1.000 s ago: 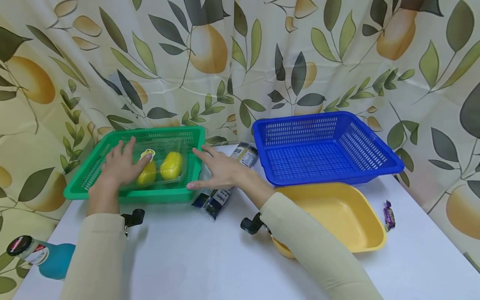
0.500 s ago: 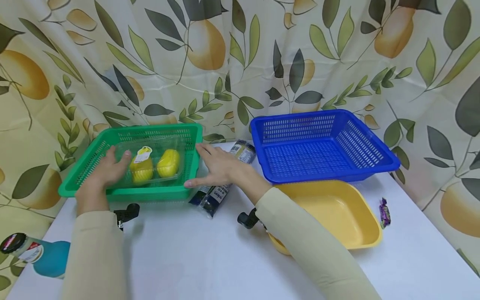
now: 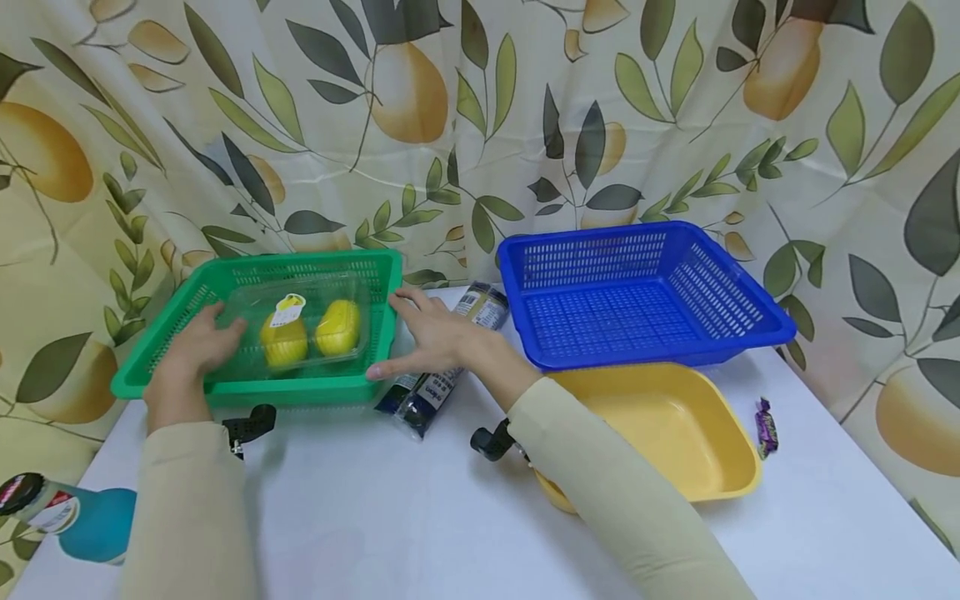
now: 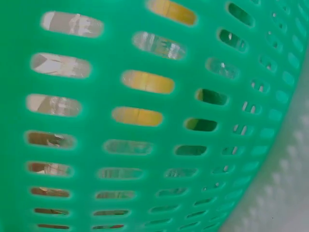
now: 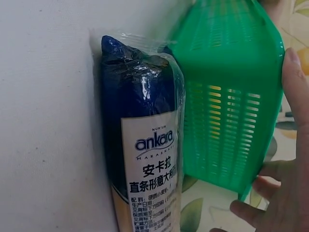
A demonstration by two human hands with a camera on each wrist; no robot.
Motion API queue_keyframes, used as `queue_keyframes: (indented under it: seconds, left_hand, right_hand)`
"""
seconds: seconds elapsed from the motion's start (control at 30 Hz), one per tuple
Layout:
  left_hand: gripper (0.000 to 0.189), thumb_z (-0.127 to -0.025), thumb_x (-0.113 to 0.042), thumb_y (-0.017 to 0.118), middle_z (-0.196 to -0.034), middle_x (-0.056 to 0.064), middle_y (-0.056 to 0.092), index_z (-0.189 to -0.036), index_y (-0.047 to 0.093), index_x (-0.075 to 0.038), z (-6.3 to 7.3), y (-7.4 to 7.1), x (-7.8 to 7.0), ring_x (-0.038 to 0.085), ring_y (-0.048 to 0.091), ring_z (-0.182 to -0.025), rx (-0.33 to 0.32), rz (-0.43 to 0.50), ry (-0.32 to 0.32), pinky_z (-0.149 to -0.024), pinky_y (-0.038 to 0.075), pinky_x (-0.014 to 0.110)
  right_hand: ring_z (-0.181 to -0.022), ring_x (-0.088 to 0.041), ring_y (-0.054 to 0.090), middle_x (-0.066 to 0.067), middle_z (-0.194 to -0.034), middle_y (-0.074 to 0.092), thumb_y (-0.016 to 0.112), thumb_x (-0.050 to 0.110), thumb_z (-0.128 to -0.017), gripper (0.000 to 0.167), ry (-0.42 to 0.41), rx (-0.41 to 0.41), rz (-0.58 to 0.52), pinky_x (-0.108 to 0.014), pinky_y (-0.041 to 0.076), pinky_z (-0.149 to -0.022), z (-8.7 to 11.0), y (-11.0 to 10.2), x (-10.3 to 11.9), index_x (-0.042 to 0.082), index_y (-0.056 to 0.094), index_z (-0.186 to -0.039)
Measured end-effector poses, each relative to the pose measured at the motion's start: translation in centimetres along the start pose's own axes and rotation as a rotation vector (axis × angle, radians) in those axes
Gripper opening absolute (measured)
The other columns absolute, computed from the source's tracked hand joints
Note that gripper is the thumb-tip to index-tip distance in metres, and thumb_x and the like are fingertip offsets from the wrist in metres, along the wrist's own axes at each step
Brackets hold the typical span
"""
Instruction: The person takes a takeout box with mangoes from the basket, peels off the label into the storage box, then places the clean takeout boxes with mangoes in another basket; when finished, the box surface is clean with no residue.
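A clear plastic box point(image 3: 243, 306) holding two yellow fruits point(image 3: 339, 327) lies in the green basket point(image 3: 300, 388); one fruit has a white label over it. My left hand point(image 3: 187, 350) reaches over the basket's left part, beside the box, with fingertips partly hidden behind its own thumb and palm. The left wrist view shows only the slotted green wall, yellow visible through it. My right hand point(image 3: 431, 337) is spread at the basket's right end; in the right wrist view its thumb point(image 5: 292, 72) touches the rim. Beneath it lie spaghetti packs point(image 5: 149, 159) in blue wrapping.
Right of the spaghetti stands a blue basket point(image 3: 517, 333), with a yellow basin point(image 3: 660, 442) in front of it. A purple-wrapped candy point(image 3: 766, 428) lies farther right. At the left table edge is a blue bottle point(image 3: 97, 525) with a black cap. A patterned curtain point(image 3: 420, 183) hangs behind.
My left hand has drawn back left and down off the plastic box to its left side. My right hand has moved slightly and stays at the green basket's right rim.
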State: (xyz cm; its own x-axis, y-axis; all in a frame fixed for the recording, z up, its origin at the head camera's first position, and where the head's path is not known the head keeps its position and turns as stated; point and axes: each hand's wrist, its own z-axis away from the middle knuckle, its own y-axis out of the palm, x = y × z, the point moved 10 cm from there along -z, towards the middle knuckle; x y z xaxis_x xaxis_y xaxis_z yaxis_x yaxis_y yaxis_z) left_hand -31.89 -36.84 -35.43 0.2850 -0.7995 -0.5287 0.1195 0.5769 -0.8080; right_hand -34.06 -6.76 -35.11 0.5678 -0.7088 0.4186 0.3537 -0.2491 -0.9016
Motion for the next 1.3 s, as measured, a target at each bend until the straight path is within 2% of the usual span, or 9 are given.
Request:
queue_keyframes:
  seconds: [0.3,0.37,0.47,0.57,0.67,0.8,0.9,1.2,1.3]
  left_hand:
    - [0.069,-0.109,-0.044,0.021,-0.163,0.039,0.002,-0.165,-0.002,-0.010,-0.3,-0.7,-0.7,0.069,0.003,-0.142,-0.095,-0.012,0.021,-0.108,0.014,0.082]
    - [0.068,-0.108,-0.043,0.020,-0.162,0.040,0.012,-0.165,0.000,-0.012,-0.1,-1.0,-0.9,0.068,0.017,-0.140,-0.130,0.009,0.036,-0.105,0.026,0.078]
    - [0.066,-0.108,-0.040,0.021,-0.139,0.039,0.044,-0.166,0.006,-0.014,0.1,-1.8,-1.6,0.052,0.054,-0.102,-0.206,0.025,0.076,-0.080,0.047,0.059]
    - [0.063,-0.109,-0.037,0.026,-0.098,0.024,0.053,-0.166,0.012,-0.015,0.4,-2.6,-2.4,0.025,0.043,-0.058,-0.274,0.042,0.113,-0.055,0.040,0.041]
    - [0.061,-0.109,-0.037,0.029,-0.096,0.027,0.059,-0.166,0.017,-0.019,0.8,-3.4,-3.1,0.020,0.042,-0.051,-0.315,0.068,0.118,-0.053,0.039,0.038]
    - [0.060,-0.109,-0.039,0.030,-0.142,0.043,0.046,-0.166,0.018,-0.022,1.9,-4.4,-4.2,0.045,0.062,-0.101,-0.345,0.099,0.120,-0.081,0.047,0.055]
    - [0.061,-0.109,-0.041,0.029,-0.157,0.039,0.030,-0.166,0.016,-0.025,2.8,-5.1,-4.9,0.058,0.031,-0.142,-0.356,0.131,0.115,-0.102,0.034,0.071]
    - [0.064,-0.107,-0.045,0.035,-0.161,0.036,0.024,-0.166,0.017,-0.027,5.2,-6.9,-6.9,0.049,0.007,-0.154,-0.400,0.178,0.184,-0.114,0.017,0.076]
    - [0.063,-0.107,-0.043,0.038,-0.160,0.036,0.025,-0.166,0.020,-0.027,6.0,-7.3,-7.9,0.050,0.010,-0.152,-0.408,0.175,0.239,-0.113,0.016,0.076]
  right_hand:
    - [-0.158,-0.038,0.011,0.001,-0.174,0.004,0.064,0.083,-0.078,0.122,0.008,0.004,0.001,-0.059,0.029,-0.120,0.5,-0.3,0.1,0.019,0.011,-0.167]
    - [-0.158,-0.037,0.011,0.001,-0.173,0.005,0.065,0.082,-0.078,0.121,0.018,0.005,0.009,-0.059,0.029,-0.121,0.4,-0.2,0.2,0.019,0.011,-0.167]
    - [-0.158,-0.037,0.015,0.001,-0.173,0.006,0.066,0.082,-0.078,0.121,0.029,0.002,0.026,-0.058,0.030,-0.120,0.3,-0.3,0.1,0.020,0.011,-0.167]
    - [-0.157,-0.037,0.018,0.001,-0.174,0.006,0.065,0.082,-0.079,0.121,0.029,0.001,0.036,-0.058,0.031,-0.120,0.3,-0.3,0.2,0.020,0.011,-0.167]
    - [-0.157,-0.037,0.018,0.002,-0.174,0.005,0.064,0.083,-0.079,0.121,0.033,0.006,0.038,-0.058,0.032,-0.119,0.2,-0.2,0.2,0.021,0.009,-0.167]
    - [-0.157,-0.037,0.017,0.001,-0.174,0.006,0.065,0.082,-0.079,0.121,0.033,0.008,0.037,-0.058,0.030,-0.120,0.2,-0.2,0.3,0.020,0.010,-0.167]
    - [-0.157,-0.037,0.015,0.000,-0.174,0.007,0.066,0.081,-0.079,0.121,0.024,0.008,0.040,-0.057,0.028,-0.122,0.3,-0.4,0.4,0.018,0.012,-0.167]
    - [-0.159,-0.031,0.012,-0.007,-0.174,-0.001,0.063,0.069,-0.091,0.107,-0.030,0.093,0.027,-0.052,0.025,-0.124,1.5,-1.0,0.7,0.016,0.012,-0.167]
    - [-0.159,-0.029,0.013,-0.009,-0.174,-0.006,0.064,0.063,-0.094,0.104,-0.030,0.106,-0.012,-0.051,0.026,-0.124,2.2,-1.4,-0.2,0.015,0.009,-0.167]
